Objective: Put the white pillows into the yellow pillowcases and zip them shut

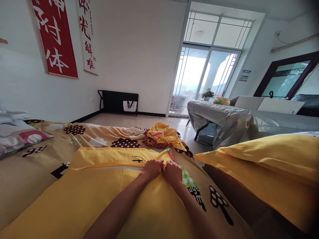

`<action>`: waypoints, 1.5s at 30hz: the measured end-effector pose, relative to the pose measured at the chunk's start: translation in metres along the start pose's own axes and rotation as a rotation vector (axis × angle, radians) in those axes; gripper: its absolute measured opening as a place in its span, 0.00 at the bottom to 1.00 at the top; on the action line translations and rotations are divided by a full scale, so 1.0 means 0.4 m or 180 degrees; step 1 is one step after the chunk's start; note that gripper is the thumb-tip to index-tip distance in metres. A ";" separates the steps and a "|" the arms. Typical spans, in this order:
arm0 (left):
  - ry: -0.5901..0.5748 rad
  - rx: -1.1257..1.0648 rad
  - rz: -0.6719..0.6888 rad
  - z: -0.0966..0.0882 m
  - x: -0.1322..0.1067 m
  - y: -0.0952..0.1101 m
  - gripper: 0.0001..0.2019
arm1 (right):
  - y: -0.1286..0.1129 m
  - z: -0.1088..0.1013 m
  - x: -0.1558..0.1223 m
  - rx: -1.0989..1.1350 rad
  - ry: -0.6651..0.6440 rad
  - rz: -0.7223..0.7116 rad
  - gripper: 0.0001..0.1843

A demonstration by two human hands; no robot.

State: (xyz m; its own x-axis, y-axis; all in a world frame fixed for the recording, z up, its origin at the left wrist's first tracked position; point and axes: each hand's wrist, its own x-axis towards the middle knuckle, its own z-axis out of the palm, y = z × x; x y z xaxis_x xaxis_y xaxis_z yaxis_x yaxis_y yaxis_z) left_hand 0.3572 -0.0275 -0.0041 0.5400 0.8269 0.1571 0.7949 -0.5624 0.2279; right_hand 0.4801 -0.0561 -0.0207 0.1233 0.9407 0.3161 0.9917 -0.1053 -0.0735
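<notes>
A plump yellow pillow in its pillowcase (pixel 99 191) lies on a patterned blanket in front of me. A long opening with a folded-over flap runs across its far end, and a strip of white shows inside. My left hand (pixel 153 168) is closed on the fabric at the right end of this opening. Right beside it, my right hand (pixel 172 172) pinches the same edge near the corner, where a printed carrot (pixel 169 153) shows. The knuckles almost touch; the fingertips are hidden in the cloth.
A crumpled heap of yellow cloth (pixel 163 134) sits beyond the pillow on the brown-patterned blanket (pixel 82 132). More yellow pillows (pixel 269 159) are stacked at right. A clear plastic package (pixel 22 136) lies at left. Farther back stands a table under silver plastic sheeting (pixel 224 114).
</notes>
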 end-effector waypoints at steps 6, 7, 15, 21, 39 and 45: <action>0.0010 -0.0001 0.0028 0.002 -0.007 -0.001 0.14 | 0.008 0.006 -0.007 0.0138 -0.0253 -0.0034 0.11; 0.0017 0.0005 0.0045 0.004 -0.006 0.000 0.14 | 0.008 0.003 -0.009 0.0102 -0.0259 -0.0029 0.11; 0.0040 0.0160 0.0324 -0.015 -0.026 -0.020 0.10 | 0.017 0.004 -0.010 -0.0129 0.0051 -0.0359 0.09; 0.0181 0.0414 0.0355 -0.093 -0.169 -0.172 0.11 | 0.061 0.018 -0.012 0.0044 0.0013 -0.1096 0.10; 0.0606 0.1675 -0.0924 -0.183 -0.518 -0.614 0.15 | 0.071 0.041 -0.021 -0.0459 0.0630 -0.2142 0.13; 0.1143 0.2107 -0.0690 -0.193 -0.537 -0.647 0.12 | 0.072 0.053 -0.018 -0.0463 0.1278 -0.2088 0.12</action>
State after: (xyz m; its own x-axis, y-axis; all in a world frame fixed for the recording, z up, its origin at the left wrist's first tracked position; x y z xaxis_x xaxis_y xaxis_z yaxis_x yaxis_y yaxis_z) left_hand 0.0140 -0.0596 -0.0227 0.3210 0.8034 0.5015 0.9329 -0.1769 -0.3138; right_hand 0.5071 -0.0590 -0.0450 -0.5137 0.6393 0.5722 0.8576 0.3646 0.3627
